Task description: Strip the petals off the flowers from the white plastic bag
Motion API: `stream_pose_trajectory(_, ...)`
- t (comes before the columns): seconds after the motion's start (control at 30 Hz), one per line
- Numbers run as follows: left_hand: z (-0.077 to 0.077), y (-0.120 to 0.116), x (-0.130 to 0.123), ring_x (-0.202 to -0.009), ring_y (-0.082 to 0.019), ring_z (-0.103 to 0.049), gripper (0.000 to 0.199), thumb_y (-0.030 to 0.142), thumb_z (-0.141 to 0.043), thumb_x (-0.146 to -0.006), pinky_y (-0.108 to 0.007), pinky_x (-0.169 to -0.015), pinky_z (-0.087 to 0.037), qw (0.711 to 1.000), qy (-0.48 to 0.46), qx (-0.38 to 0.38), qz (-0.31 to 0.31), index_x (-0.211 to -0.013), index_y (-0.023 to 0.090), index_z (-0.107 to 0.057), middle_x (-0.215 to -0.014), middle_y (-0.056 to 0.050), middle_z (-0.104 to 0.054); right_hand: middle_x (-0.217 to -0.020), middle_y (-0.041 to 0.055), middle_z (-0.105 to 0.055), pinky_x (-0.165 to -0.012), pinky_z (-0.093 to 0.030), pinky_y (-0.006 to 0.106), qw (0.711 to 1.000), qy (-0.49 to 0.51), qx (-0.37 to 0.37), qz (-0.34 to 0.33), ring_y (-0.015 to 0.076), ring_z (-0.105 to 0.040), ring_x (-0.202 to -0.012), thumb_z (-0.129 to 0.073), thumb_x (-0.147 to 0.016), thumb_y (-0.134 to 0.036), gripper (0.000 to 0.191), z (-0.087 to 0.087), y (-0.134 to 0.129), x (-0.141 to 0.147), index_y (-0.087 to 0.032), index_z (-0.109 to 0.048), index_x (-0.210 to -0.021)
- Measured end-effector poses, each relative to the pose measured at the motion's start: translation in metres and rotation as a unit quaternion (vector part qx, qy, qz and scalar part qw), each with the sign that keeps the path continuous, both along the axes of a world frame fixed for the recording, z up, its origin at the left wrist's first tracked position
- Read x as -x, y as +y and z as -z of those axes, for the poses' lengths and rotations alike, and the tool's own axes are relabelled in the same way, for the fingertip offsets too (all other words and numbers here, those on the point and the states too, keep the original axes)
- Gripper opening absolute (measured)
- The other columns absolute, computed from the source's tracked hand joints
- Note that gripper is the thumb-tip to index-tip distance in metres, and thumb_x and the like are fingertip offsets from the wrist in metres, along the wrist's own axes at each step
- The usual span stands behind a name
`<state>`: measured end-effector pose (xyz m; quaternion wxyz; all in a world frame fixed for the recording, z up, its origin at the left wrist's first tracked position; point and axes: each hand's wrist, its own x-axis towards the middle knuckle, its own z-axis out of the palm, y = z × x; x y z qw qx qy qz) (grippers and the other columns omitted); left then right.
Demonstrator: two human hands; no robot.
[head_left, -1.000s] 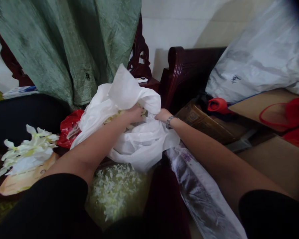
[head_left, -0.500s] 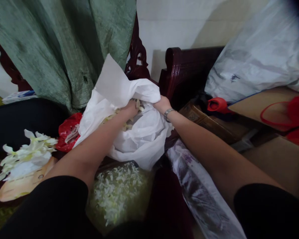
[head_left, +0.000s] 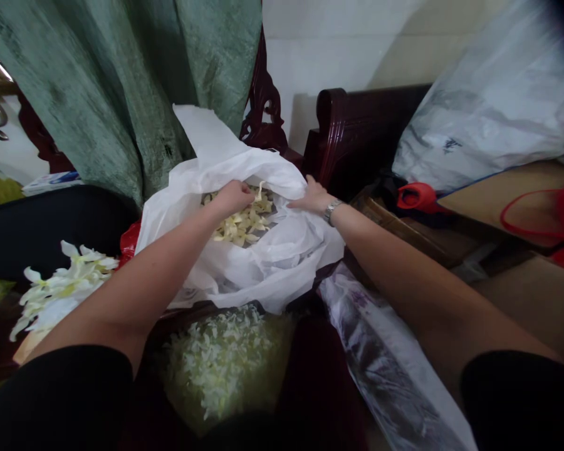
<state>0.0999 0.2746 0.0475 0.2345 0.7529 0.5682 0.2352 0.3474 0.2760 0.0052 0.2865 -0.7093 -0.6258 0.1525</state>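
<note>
Thin, crinkled white plastic on the bag (head_left: 282, 275); glossy, carved dark wood on the armrest (head_left: 331, 122); matt, rough-textured green cloth on the curtain (head_left: 89, 94); polished metal links on the watch (head_left: 331, 212).

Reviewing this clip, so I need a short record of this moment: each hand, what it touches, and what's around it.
left hand: curled at the pale petals inside a white plastic bag
right hand: open, on the bag's edge
right wrist: metal wristband
nearby: heap of petals below the bag; white flower sprays at left; red plastic bag
behind: green curtain; dark carved wooden furniture
</note>
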Motion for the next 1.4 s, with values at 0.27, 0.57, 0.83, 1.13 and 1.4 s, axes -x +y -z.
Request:
stream_pose_trajectory(0.27, 0.006, -0.061, 0.025, -0.067, -0.015, -0.068, 0.011, 0.023, -0.059, -0.085, -0.027, -0.066, -0.054, 0.993, -0.111, 0.021, 0.047, -0.088, 0.016, -0.066, -0.075, -0.004, -0.070, -0.118, 0.0116, -0.066, -0.099, -0.054, 0.043, 0.933, 0.308, -0.132, -0.128, 0.0266, -0.064, -0.113, -0.067, -0.086, -0.039, 0.042, -0.025, -0.139, 0.050, -0.019, -0.060, -0.123)
stream_pose_trajectory(0.57, 0.026, -0.201, 0.064, -0.086, -0.022, -0.069, 0.021, 0.020, -0.055, -0.092, -0.034, -0.073, -0.055, 0.905, 0.076, -0.353, 0.225, -0.106, 0.018, -0.070, -0.099, -0.012, -0.074, -0.111, 0.0021, -0.072, -0.096, -0.057, 0.038, 0.718, 0.668, 0.047, -0.190, 0.0193, -0.068, -0.104, -0.083, -0.076, -0.044, 0.041, 0.012, -0.226, 0.137, -0.026, -0.070, -0.111)
stream_pose_trajectory(0.83, 0.017, -0.227, 0.151, -0.087, -0.021, -0.067, 0.027, 0.018, -0.055, -0.089, -0.035, -0.080, -0.055, 0.918, -0.004, -0.395, 0.021, -0.114, 0.022, -0.064, -0.097, -0.008, -0.072, -0.087, 0.0066, -0.076, -0.068, -0.059, 0.031, 0.704, 0.639, 0.250, -0.185, 0.0185, -0.071, -0.076, -0.081, -0.080, -0.044, 0.033, 0.033, -0.253, 0.124, -0.023, -0.079, -0.106)
stream_pose_trajectory(1.13, 0.025, -0.119, 0.222, -0.089, -0.030, -0.072, 0.030, 0.041, -0.064, -0.080, -0.033, -0.079, -0.051, 0.942, 0.289, 0.002, -0.168, -0.095, 0.020, -0.079, -0.101, -0.015, -0.075, -0.073, 0.0032, -0.068, -0.056, -0.050, 0.027, 0.735, 0.543, 0.346, -0.212, 0.0133, -0.060, -0.060, -0.084, -0.075, -0.048, 0.035, 0.053, -0.285, 0.109, -0.020, -0.079, -0.096)
stream_pose_trajectory(1.4, 0.027, -0.121, 0.224, -0.090, -0.031, -0.070, 0.021, 0.032, -0.065, -0.079, -0.037, -0.079, -0.051, 0.946, 0.255, -0.026, -0.200, -0.088, 0.016, -0.074, -0.091, -0.016, -0.074, -0.077, 0.0013, -0.072, -0.062, -0.054, 0.029, 0.760, 0.573, 0.233, -0.201, 0.0147, -0.064, -0.065, -0.085, -0.074, -0.046, 0.032, 0.035, -0.292, 0.132, -0.020, -0.070, -0.085)
